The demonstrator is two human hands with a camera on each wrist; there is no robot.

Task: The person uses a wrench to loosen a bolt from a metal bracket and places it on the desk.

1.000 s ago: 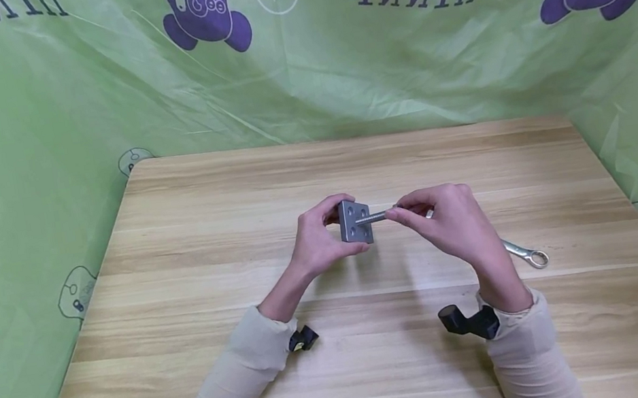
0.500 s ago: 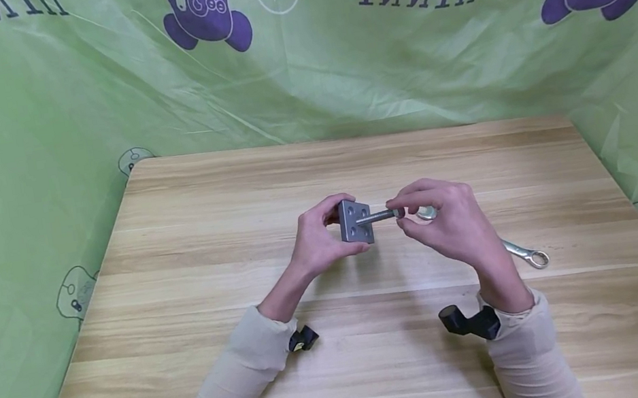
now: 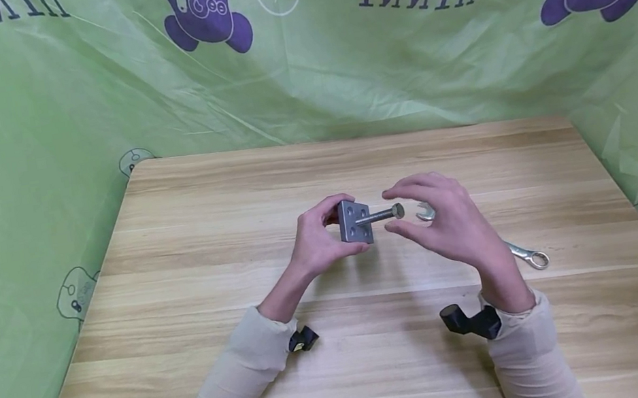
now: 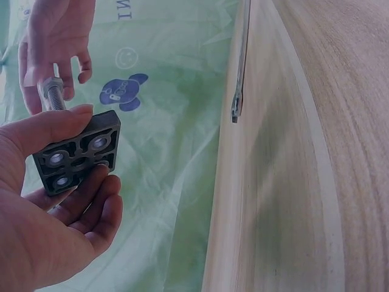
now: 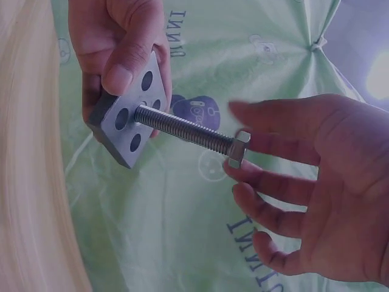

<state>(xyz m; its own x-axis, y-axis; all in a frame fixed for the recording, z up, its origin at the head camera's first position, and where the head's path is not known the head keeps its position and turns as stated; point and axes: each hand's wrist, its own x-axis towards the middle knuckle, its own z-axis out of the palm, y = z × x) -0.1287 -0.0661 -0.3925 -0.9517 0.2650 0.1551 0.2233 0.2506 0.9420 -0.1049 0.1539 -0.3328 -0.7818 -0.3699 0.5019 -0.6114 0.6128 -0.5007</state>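
My left hand (image 3: 318,244) grips a grey square plate (image 3: 351,223) by its edges, above the table. Four-cornered holes show on its face, and its ribbed back (image 4: 79,155) appears in the left wrist view. A hex bolt (image 3: 382,215) stands out of the plate's middle, its threaded shank (image 5: 182,129) pointing toward my right hand. Around the bolt's head (image 5: 239,149), my right hand (image 3: 444,218) is spread, thumb and fingers apart; in the right wrist view a fingertip lies right at the head. The bolt's tip is hidden in the plate.
On the wooden table (image 3: 208,243), a combination wrench (image 3: 533,257) lies partly hidden beneath my right hand and wrist, its open-end jaw showing beyond the fingers. A green printed curtain (image 3: 327,88) hangs behind the table and along both sides.
My right hand has let go of the bolt's head and spread its fingers, leaving the bolt standing in the plate. The left hand and plate have stayed in place.
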